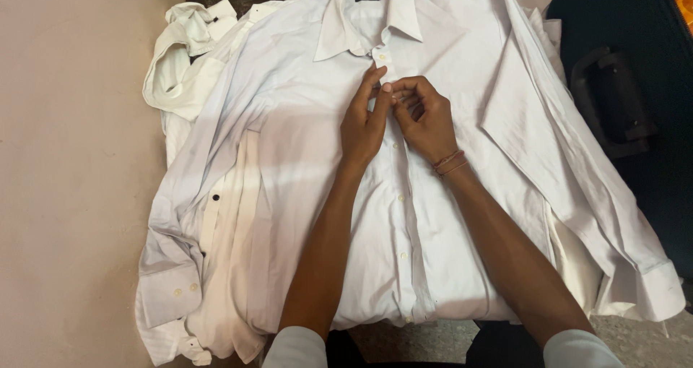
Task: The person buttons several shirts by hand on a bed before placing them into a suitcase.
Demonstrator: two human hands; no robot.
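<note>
Shirt placket (388,104) between pinched fingers (380,93)

Head camera looks steeply down, close, probably slightly forward

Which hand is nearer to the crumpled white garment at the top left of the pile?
Left. The left hand works at the shirt placket, on the side toward the crumpled white garment. The right hand sits just beyond it, farther from the garment.
</note>
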